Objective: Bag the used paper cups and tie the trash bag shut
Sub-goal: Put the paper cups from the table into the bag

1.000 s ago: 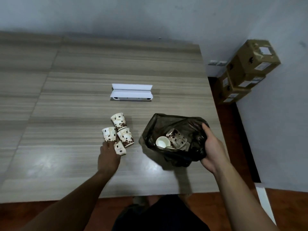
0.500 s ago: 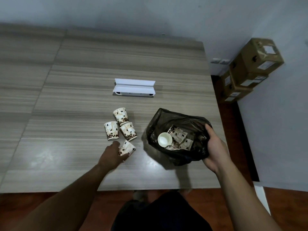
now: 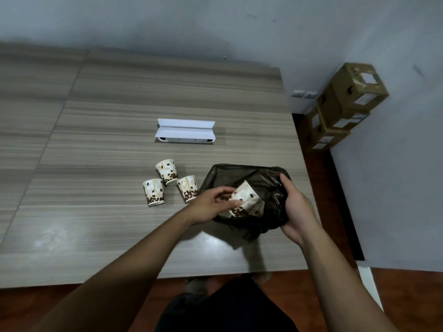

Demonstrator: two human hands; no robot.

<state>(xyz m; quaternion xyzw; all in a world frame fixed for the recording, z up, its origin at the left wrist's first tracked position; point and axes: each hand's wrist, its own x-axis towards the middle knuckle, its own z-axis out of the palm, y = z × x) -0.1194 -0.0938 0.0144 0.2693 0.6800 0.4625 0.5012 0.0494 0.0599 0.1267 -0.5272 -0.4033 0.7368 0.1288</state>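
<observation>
A paper cup point(image 3: 244, 200), printed with coffee beans, is grasped by the fingers of the left hand point(image 3: 211, 207) and is held on its side over the open mouth of the black trash bag point(image 3: 261, 178). The right-hand rim of the bag is clenched by the right hand point(image 3: 296, 207), whose thumb is laid over the plastic so that the mouth is kept spread. The bag is rested on the wooden table point(image 3: 100, 130), near its right and front edges. Whatever lies deeper inside the bag is hidden by the held cup and the dark plastic.

Three further cups are left on the table just to the left of the bag: the far cup point(image 3: 167, 172) and the near-right cup point(image 3: 188, 191) are tilted, with the far cup's base close against the other's rim, while the left cup point(image 3: 153, 192) is stood close beside them. A white folded box point(image 3: 185, 131) is placed farther back on the table, well apart from the cups. Stacked cardboard boxes point(image 3: 345, 106) are seen on the floor against the wall at the right.
</observation>
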